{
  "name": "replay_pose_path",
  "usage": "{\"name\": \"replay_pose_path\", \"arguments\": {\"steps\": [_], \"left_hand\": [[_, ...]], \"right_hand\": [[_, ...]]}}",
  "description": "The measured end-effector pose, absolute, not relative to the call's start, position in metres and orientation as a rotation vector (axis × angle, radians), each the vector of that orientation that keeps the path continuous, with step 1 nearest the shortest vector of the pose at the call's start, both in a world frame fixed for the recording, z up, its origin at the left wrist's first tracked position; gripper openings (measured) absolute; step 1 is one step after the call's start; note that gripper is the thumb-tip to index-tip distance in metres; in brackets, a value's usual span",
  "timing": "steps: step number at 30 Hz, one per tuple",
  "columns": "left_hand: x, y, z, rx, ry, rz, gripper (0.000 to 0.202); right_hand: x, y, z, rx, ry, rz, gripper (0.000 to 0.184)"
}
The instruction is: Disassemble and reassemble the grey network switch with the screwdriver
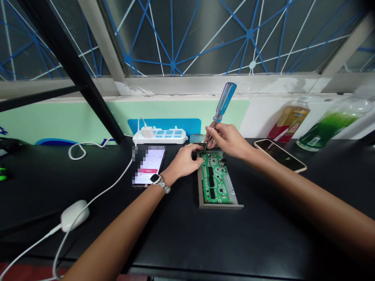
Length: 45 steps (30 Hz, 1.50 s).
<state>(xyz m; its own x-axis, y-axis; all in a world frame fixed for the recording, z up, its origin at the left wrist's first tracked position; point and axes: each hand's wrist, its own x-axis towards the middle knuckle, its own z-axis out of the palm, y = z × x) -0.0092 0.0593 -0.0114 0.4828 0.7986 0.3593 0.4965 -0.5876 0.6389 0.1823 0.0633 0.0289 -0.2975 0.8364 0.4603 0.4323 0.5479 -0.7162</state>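
Probably two phones (149,165), one screwdriver (225,100)

On my feed the phone screen (149,166) is pixelated, so I can't read it. The left hand (184,160) covers the top corner of the circuit board (213,177), and the board's components are too small for me to make out. I can't place the tip of the screwdriver (225,100) exactly. The frame cuts off a green-lit object (2,173) and a green-filled bottle (331,123).

Black desk (164,249): white pwr strip (172,136) w/ charger (148,132), wired mouse (75,215), lit phone (149,164), 2nd phone (279,155), amber btl (289,119), green btl (331,121) by window (187,39).
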Motion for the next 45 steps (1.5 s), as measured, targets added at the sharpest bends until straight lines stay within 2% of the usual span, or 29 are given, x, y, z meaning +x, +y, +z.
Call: {"name": "replay_pose_path", "arguments": {"steps": [4,8,11,15,19,30,36,42,45], "left_hand": [[-0.006,0.064,-0.012,2.258,0.978,1.017,0.033],[0.002,0.074,-0.015,2.072,0.875,1.211,0.012],[0.006,0.079,-0.016,1.982,0.899,1.251,0.016],[0.006,0.081,-0.016,2.007,0.85,1.176,0.011],[0.006,0.08,-0.017,2.006,0.899,1.213,0.01],[0.009,0.08,-0.016,2.006,0.913,1.235,0.006],[0.009,0.08,-0.014,2.006,0.883,1.23,0.008],[0.01,0.08,-0.013,2.06,0.898,1.198,0.009],[0.01,0.079,-0.011,2.042,0.882,1.203,0.01]], "right_hand": [[0.179,0.065,0.029,-0.989,-1.876,0.674,0.034],[0.177,0.067,0.029,-0.954,-1.853,0.763,0.021],[0.177,0.069,0.028,-0.932,-1.857,0.812,0.017],[0.178,0.072,0.025,-0.933,-1.786,0.857,0.02],[0.179,0.072,0.025,-0.954,-1.788,0.758,0.024],[0.181,0.071,0.03,-0.957,-1.853,0.58,0.016],[0.182,0.071,0.029,-0.95,-1.821,0.631,0.011],[0.182,0.071,0.03,-0.962,-1.839,0.577,0.017],[0.182,0.07,0.03,-0.966,-1.813,0.594,0.012]]}}
